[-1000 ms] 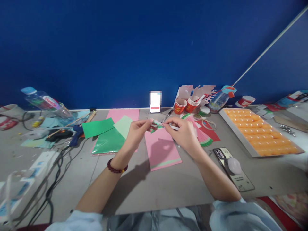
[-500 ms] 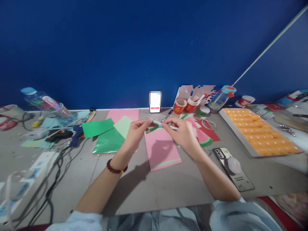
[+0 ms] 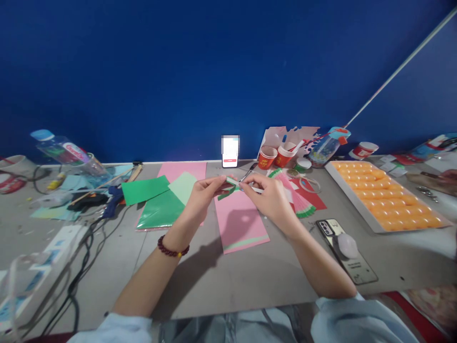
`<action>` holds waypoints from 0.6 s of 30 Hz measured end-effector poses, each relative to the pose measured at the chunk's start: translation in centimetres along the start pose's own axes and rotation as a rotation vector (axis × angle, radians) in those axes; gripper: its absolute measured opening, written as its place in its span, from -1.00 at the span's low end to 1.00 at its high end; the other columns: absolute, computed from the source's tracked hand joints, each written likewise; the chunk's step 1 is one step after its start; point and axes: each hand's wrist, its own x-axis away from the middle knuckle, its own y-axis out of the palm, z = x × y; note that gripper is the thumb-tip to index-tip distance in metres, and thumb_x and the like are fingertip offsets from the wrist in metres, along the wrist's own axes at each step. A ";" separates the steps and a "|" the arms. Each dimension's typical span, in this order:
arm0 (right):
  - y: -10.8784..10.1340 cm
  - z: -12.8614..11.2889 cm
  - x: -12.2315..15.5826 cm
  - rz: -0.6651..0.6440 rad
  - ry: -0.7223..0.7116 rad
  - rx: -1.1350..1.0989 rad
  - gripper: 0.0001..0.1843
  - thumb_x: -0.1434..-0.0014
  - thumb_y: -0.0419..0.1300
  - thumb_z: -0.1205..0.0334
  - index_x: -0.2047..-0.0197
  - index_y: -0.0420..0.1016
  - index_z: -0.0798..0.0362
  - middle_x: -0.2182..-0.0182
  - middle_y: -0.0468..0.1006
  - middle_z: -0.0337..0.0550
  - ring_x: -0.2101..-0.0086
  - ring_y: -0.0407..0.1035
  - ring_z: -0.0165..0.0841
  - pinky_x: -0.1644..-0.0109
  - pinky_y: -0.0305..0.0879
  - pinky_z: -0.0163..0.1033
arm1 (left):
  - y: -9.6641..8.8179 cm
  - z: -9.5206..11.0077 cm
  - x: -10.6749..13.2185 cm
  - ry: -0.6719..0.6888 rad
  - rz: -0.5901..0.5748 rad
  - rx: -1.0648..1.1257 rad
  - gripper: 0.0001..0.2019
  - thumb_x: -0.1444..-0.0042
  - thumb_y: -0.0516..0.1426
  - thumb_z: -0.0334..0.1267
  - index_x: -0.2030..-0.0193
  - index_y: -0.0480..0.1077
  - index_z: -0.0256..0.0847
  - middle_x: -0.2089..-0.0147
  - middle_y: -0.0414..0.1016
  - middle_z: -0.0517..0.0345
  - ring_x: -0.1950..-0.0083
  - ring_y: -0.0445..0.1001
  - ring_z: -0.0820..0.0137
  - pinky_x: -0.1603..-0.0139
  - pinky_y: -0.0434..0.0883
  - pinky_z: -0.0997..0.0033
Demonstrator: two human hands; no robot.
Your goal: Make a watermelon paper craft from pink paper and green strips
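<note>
My left hand (image 3: 209, 189) is closed in a pinch on a green paper strip (image 3: 227, 193), whose loose end curls below the fingers. A pale band runs along the strip's upper edge, between the two hands. My right hand (image 3: 267, 193) pinches the other end of that band, and a thin white strip (image 3: 257, 189) sticks out under its fingers. Whether the white piece is tape backing or paper I cannot tell. Beneath the hands lies a pink sheet (image 3: 239, 224) with a light green stripe near its front edge.
Green sheets (image 3: 146, 190) lie left of my hands. A lit phone (image 3: 229, 152) leans on the blue wall. To the right are paper cups (image 3: 267, 157), a pink-and-green paper fan (image 3: 303, 202), another phone (image 3: 360, 267) and a tray of orange pieces (image 3: 389, 197). A co-worker's hand (image 3: 448, 177) shows far right.
The green strip's loose end hangs a little differently below my left fingers. Both hands stay nearly in place. A co-worker's hand has come in at the far right.
</note>
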 end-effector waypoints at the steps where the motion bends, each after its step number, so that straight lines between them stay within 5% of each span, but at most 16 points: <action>1: 0.0 0.0 0.0 0.001 0.000 0.002 -0.81 -0.12 0.18 0.08 0.38 0.54 -0.01 0.58 0.37 -0.29 0.54 0.19 -0.44 0.42 0.10 -0.32 | 0.0 -0.1 -0.1 0.001 0.009 -0.016 -0.74 -0.04 0.25 -0.06 0.26 0.60 -0.21 0.14 0.61 -0.02 0.12 0.56 0.28 0.10 0.43 0.36; 8: -0.1 -0.2 0.2 0.009 -0.031 0.008 -0.84 -0.12 0.18 0.12 0.38 0.55 -0.01 0.53 0.50 -0.25 0.47 0.32 -0.39 0.41 0.10 -0.31 | -0.1 -0.6 -0.6 0.041 0.131 -0.088 -0.71 0.07 0.31 -0.05 0.33 0.59 -0.25 0.38 0.61 0.01 0.27 0.58 0.28 0.24 0.44 0.38; 18: 0.2 -0.4 0.6 0.075 -0.080 0.105 -0.87 -0.14 0.18 0.17 0.36 0.55 -0.04 0.46 0.59 -0.26 0.41 0.43 -0.35 0.39 0.13 -0.31 | 0.4 -0.2 0.0 -0.047 0.059 0.002 -0.66 0.07 0.31 -0.01 0.35 0.58 -0.29 0.31 0.63 -0.05 0.20 0.60 0.22 0.21 0.49 0.36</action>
